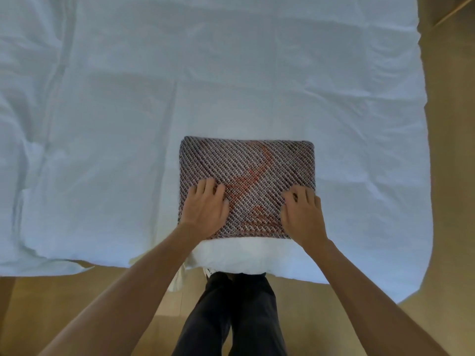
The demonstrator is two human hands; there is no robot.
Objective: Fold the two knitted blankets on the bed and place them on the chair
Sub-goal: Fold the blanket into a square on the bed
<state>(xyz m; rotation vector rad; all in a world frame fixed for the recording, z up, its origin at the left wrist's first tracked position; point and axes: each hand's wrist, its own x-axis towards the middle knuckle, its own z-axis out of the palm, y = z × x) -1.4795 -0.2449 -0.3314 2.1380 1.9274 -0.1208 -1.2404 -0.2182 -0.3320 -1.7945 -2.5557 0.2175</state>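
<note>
A knitted blanket (246,170) with a grey diagonal weave and orange patches lies folded into a thick rectangle on the bed (231,73), near its front edge. My left hand (205,209) rests on the blanket's near left part, fingers bent and pressing into the knit. My right hand (303,214) lies on the near right corner, its fingers curled against the fabric. Only this one blanket shows. No chair is in view.
The bed is covered by a wrinkled white sheet that hangs over the front edge. Wooden floor (457,176) runs along the right side and in front. My legs in dark trousers (236,317) stand at the bed's front edge.
</note>
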